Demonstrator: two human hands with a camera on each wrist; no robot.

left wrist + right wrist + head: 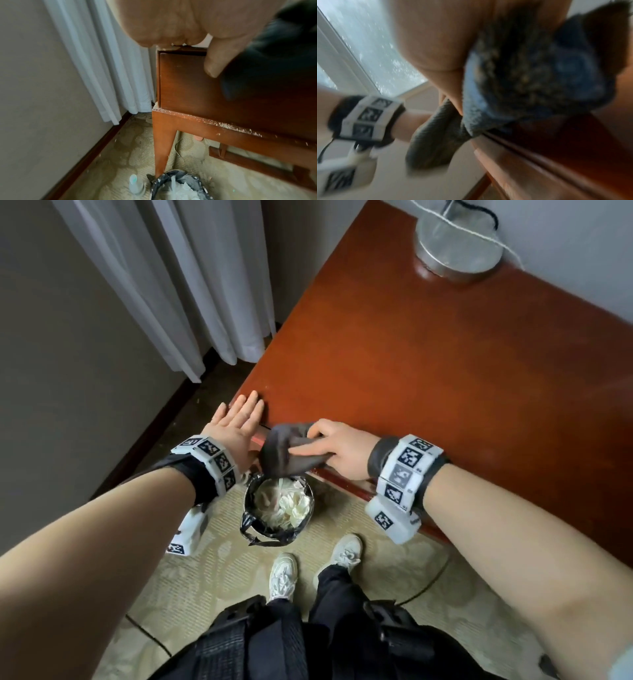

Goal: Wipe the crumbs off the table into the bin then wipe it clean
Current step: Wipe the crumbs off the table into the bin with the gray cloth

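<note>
Nearest the person, on the carpet by the shoes, the bin [278, 508] stands just below the table's front edge, lined with a dark bag and already holding crumpled white paper. Above it the right hand [337, 447] pinches a dark grey cloth [286, 450], thumb and fingers curled round the bunched fabric, which hangs over the edge straight above the bin's mouth. The left hand [239, 419] lies spread and flat, fingers straight, palm up beside the table [428, 364] corner, cupped as a catch just next to the cloth.

The risk is scatter. The bin's mouth is small, and a quick sweep could throw crumbs past it onto the carpet. In the left wrist view crumbs [228, 126] already sit on the lower ledge of the frame, so more may lodge there. Crumbs also cling to the cloth's underside, and could smear back during the final wipe. Farther off, the lamp base [459, 241] and its cord could be snagged by a long stroke.
</note>
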